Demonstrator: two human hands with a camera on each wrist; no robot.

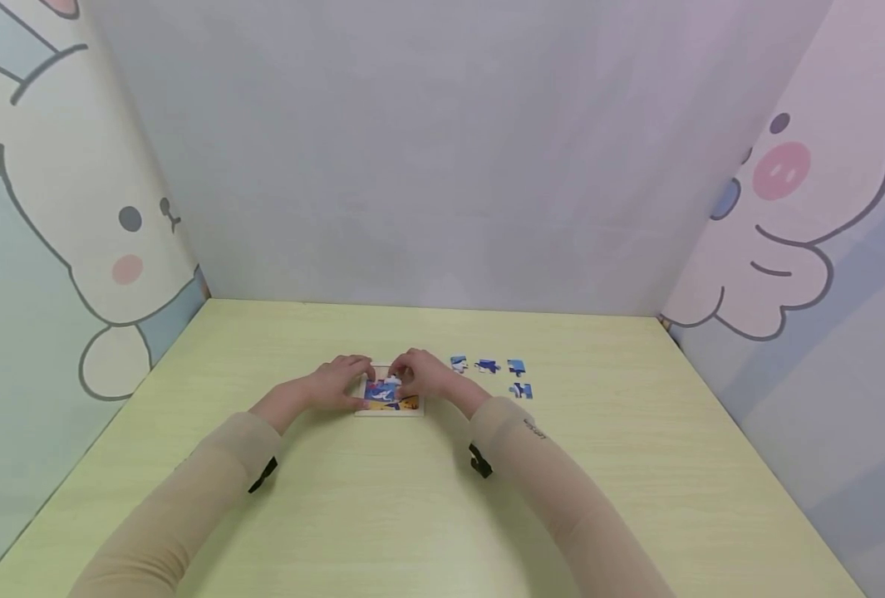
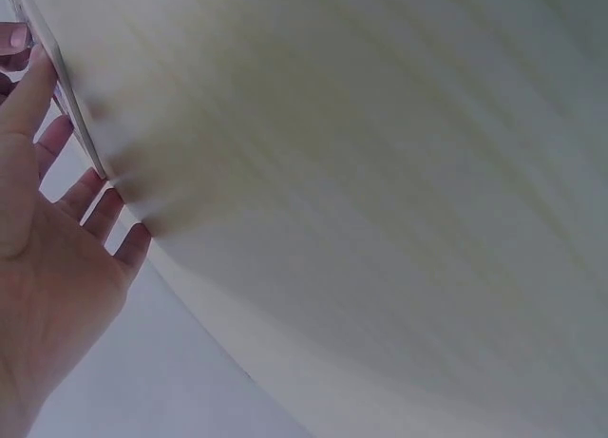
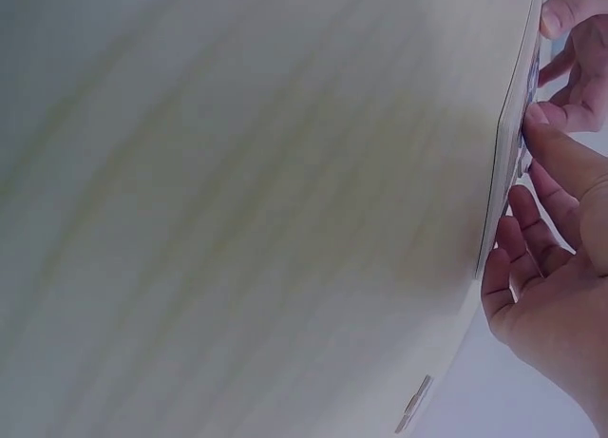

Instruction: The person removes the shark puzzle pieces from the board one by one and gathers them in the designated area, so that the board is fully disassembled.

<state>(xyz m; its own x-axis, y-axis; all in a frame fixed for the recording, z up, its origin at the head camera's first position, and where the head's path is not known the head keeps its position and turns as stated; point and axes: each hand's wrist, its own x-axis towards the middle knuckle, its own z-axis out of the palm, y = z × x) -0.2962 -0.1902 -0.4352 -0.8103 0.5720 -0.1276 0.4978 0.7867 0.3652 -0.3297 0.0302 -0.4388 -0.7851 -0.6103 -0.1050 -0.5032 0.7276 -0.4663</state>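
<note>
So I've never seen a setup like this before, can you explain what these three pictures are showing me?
There's no machine here, just a person working bare-handed. The wide picture comes from a camera worn on the head, looking forward and down. The other two come from cameras on the left and right wrists, aimed at each side's work, so the table looks tilted there. On it lies a puzzle tray, partly filled, with four loose pieces to its right. The left hand rests at the tray's left side, its fingers touching the edge. The right hand reaches over the tray from the right, close to what looks like a pale piece; whether it pinches that piece is too small to tell.
</note>
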